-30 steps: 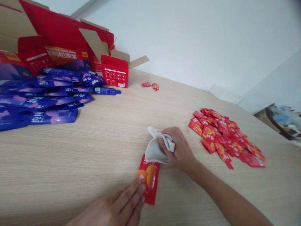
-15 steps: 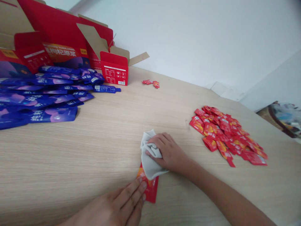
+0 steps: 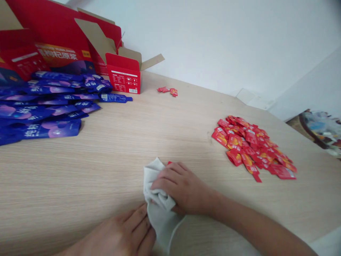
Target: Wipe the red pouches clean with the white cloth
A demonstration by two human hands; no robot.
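Observation:
My right hand (image 3: pixel 183 190) is closed on a crumpled pale grey cloth (image 3: pixel 162 218), pressing it down on the wooden table. The cloth covers almost all of a red sachet (image 3: pixel 169 163); only a small red end shows past my right fingers. My left hand (image 3: pixel 128 231) lies at the cloth's left edge with its fingers stretched out flat. Its fingertips are partly hidden by the cloth, so their contact with the sachet cannot be seen.
To the right lies a heap of red and orange sachets (image 3: pixel 253 145). At the left is a stack of blue pouches (image 3: pixel 53 106) before opened red cartons (image 3: pixel 124 76). Two small red sachets (image 3: pixel 167 91) lie near the wall. A bin with plastic waste (image 3: pixel 322 128) stands at far right.
My right hand has pulled the cloth down and left over the red sachet, hiding the part that showed before. My left hand stays close to the same spot.

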